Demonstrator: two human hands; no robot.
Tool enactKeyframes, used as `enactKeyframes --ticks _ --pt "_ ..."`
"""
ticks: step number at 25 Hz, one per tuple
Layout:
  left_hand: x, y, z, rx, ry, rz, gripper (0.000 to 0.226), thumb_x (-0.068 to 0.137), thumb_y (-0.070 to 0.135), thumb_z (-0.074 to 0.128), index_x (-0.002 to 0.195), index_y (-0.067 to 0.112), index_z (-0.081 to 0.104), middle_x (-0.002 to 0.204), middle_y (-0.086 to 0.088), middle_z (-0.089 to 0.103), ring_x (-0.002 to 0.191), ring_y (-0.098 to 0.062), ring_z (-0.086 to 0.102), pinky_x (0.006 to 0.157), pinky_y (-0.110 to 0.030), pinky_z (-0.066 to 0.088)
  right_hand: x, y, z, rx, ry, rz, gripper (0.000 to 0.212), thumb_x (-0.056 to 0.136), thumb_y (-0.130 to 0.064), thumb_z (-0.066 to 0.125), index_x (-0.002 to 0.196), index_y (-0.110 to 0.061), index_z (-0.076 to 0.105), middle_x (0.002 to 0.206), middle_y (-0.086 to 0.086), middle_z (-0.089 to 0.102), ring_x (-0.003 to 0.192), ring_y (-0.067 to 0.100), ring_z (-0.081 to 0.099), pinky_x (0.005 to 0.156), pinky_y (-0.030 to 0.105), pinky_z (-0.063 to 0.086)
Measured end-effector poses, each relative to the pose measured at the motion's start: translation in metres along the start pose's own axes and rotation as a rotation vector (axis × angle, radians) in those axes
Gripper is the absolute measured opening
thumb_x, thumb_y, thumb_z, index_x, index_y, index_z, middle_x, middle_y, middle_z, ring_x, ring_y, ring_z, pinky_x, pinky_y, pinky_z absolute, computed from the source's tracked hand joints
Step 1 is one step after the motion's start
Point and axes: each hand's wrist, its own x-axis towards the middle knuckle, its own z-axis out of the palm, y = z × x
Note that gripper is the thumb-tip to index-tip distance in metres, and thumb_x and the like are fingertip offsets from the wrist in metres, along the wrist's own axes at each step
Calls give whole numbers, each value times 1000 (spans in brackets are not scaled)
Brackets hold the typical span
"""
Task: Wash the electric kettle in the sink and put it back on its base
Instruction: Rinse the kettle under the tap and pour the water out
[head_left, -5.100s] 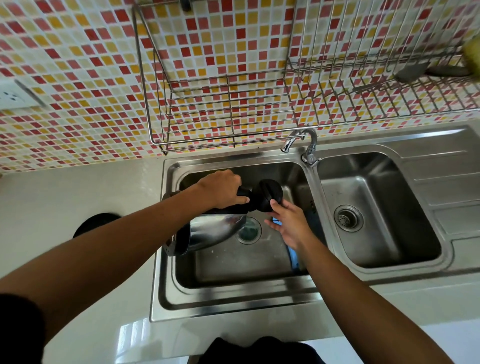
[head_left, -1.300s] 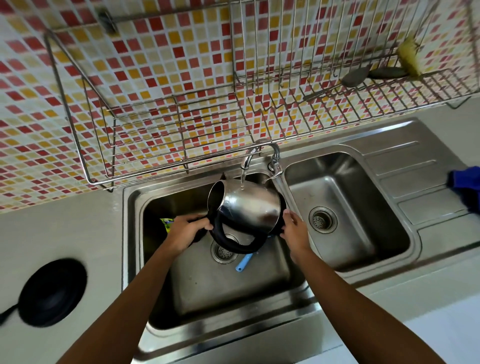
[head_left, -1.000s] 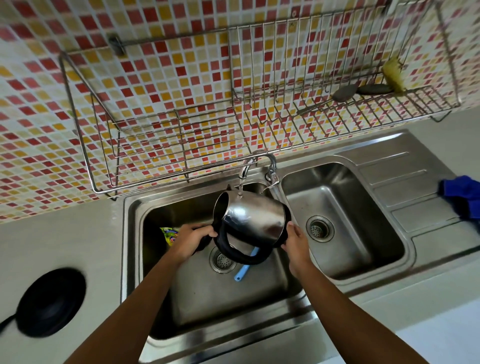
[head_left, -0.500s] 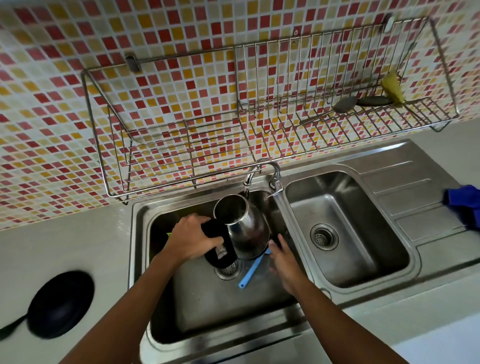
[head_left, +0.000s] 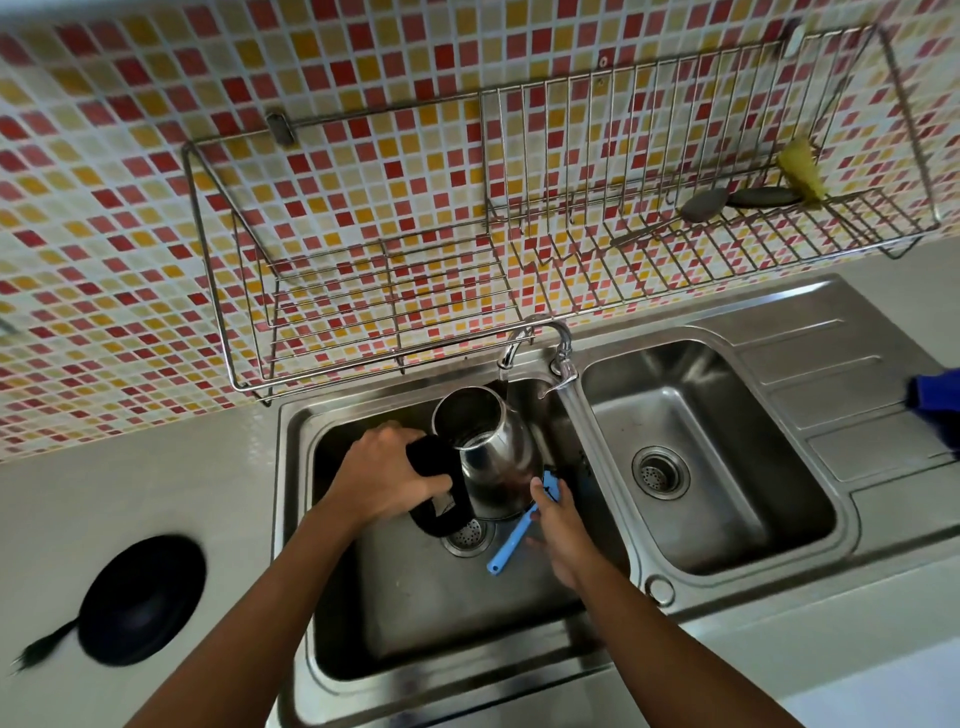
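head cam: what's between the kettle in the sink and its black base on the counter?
Head view: the left hand gripping the kettle handle, the sink rim, then bare counter up to the base.

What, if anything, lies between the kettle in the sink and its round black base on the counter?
Nothing visible does. The left hand holds the kettle by its black handle in the left sink basin. The base sits on the counter to the left; only the basin's rim and bare counter lie between.
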Motion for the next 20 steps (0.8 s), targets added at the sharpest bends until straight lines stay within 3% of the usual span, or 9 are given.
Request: enactKeyframes --ticks 5,9,12,17,20 --pt "13 13 -4 -90 -47 3 25 60 45 72 75 25 73 69 8 67 68 -7 62 63 -30 50 -4 2 -22 180 -60 22 45 92 -48 58 132 -35 41 129 1 59 117 22 58 97 51 50" --pt "28 23 -3 -117 -92 55 27 53 46 68 68 24 71 60 10 64 61 -6 60 57 -25 44 0 -2 -33 249 -63 -28 74 80 -58 68 143 -28 41 132 7 61 121 25 59 88 49 55" --pt "46 16 -11 -146 -80 -58 25 52 44 71 68 24 73 64 6 69 67 -12 65 56 -27 45 10 -16 -22 247 -73 -9 92 64 -63 79 140 -27 44 133 8 61 121 28 58 83 51 57" --pt "38 23 -1 -167 -117 -44 16 58 36 77 69 24 75 63 6 69 64 -9 64 58 -32 49 -1 -9 -40 245 -71 -24 67 77 -53 70 133 -24 49 128 6 64 114 27 62 90 48 55" --pt "49 32 5 -234 -84 -90 17 58 39 76 63 23 73 62 4 69 65 -16 67 60 -39 51 11 -39 -39 244 13 -67 68 70 -58 74 127 -27 51 128 5 63 114 28 62 91 51 53"
